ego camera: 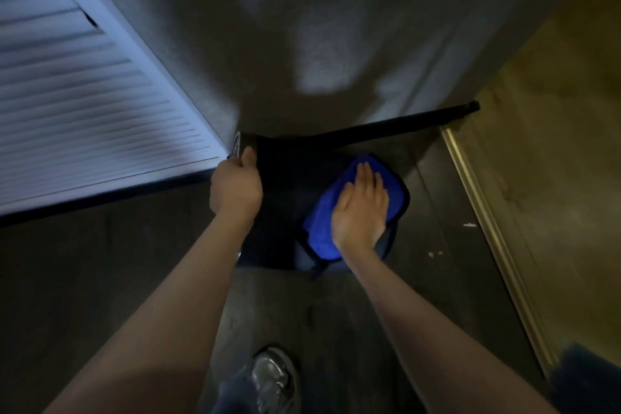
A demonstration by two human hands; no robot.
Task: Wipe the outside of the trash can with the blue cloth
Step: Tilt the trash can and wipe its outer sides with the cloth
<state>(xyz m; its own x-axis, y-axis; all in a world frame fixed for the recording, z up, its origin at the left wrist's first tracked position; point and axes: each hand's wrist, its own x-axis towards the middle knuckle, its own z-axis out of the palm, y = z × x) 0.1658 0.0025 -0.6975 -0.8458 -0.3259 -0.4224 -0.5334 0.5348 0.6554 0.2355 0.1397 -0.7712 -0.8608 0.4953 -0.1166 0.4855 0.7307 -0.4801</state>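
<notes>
A dark, nearly black trash can [279,205] stands in the centre of the frame, seen from above in dim light, set against the foot of a grey textured wall [302,27] that fills the upper middle. Its exact shape is hard to make out in the gloom.

The right hand [361,208] lies flat on a bright blue microfibre cloth [322,228], fingers straight and close together, pointing toward the top of the frame, pressing the cloth against the right part of the can. The cloth spreads out from under the palm on the left and above, with a dark edge along its right border.

The left hand [237,186] grips the can's left upper edge, just left of centre; its fingers are curled over the rim and the thumb points up along it. Both bare forearms reach in from the bottom of the frame.

A white louvred door [77,104] slants across the upper left of the frame, its lower edge ending just beside the left hand. A black baseboard strip [403,124] runs along the wall's foot toward the right. A pale metal threshold strip [487,212] runs diagonally down the right side, with yellowish floor [554,144] beyond it. At the bottom centre, a grey shoe [272,376] rests on the dark floor [100,279].
</notes>
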